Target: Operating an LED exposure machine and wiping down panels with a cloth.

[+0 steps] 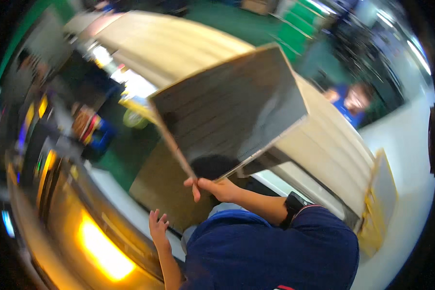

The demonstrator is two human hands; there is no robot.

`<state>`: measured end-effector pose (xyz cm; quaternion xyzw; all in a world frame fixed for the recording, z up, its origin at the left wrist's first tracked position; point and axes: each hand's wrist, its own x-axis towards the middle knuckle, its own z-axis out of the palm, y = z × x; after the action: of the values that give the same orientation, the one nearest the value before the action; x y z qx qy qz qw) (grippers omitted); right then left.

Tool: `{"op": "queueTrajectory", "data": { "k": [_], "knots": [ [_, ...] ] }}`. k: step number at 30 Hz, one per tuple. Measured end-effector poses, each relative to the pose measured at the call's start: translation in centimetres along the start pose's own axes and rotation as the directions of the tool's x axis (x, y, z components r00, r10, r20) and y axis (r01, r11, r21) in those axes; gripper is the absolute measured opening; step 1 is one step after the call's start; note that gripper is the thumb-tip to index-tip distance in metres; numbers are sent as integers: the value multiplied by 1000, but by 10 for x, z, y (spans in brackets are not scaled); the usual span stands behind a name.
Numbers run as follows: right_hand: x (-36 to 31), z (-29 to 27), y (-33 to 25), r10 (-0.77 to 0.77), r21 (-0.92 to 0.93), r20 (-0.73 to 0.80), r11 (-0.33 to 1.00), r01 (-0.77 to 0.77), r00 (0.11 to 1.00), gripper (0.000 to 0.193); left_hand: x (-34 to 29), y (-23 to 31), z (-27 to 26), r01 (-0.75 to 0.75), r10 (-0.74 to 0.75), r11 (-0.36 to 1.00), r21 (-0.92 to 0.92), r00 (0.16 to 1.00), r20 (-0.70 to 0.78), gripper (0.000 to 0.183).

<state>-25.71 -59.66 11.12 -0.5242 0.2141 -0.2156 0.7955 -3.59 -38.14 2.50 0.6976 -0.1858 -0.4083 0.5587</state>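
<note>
My right hand (pixel 220 189) grips a dark, flat rectangular panel (pixel 232 111) with thin pale edges at its near corner. The panel is tilted, its glossy dark face toward me, and it hides part of the long pale surface behind it. A dark band is on my right wrist. My left hand (pixel 158 228) is raised lower down to the left, fingers apart and nothing in it. It is apart from the panel, beside a machine (pixel 106 246) that glows orange-yellow.
A long cream-coloured ribbed surface (pixel 179 41) curves across from far left to right. Beyond it, at right, is a person in blue (pixel 350 104). A yellow-edged sheet (pixel 379 203) leans at the right. Crates (pixel 92 128) stand on the green floor (pixel 135 159) at left, blurred.
</note>
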Motion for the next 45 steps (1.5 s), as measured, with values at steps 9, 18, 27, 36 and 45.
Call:
{"op": "queueTrajectory", "data": {
  "k": [9,18,27,36,45],
  "knots": [
    [113,204,162,509,-285,602,857,-429,615,29,-142,-86,-154,-369,-163,880,-299,358,-920,54],
    [176,433,363,836,-799,510,548,-249,203,35,-201,-158,-259,531,172,777,340,341,-924,68],
    [204,534,191,20,-517,846,273,811,533,77,-215,-224,-362,837,-40,467,284,341,-939,73],
    [259,667,-4,-481,-35,877,-27,999,18,31,-221,-246,-380,823,82,447,351,353,-932,76],
    [262,518,75,123,-52,991,1,999,52,16,-122,-161,-253,136,-5,977,167,789,-614,70]
  ]
}}
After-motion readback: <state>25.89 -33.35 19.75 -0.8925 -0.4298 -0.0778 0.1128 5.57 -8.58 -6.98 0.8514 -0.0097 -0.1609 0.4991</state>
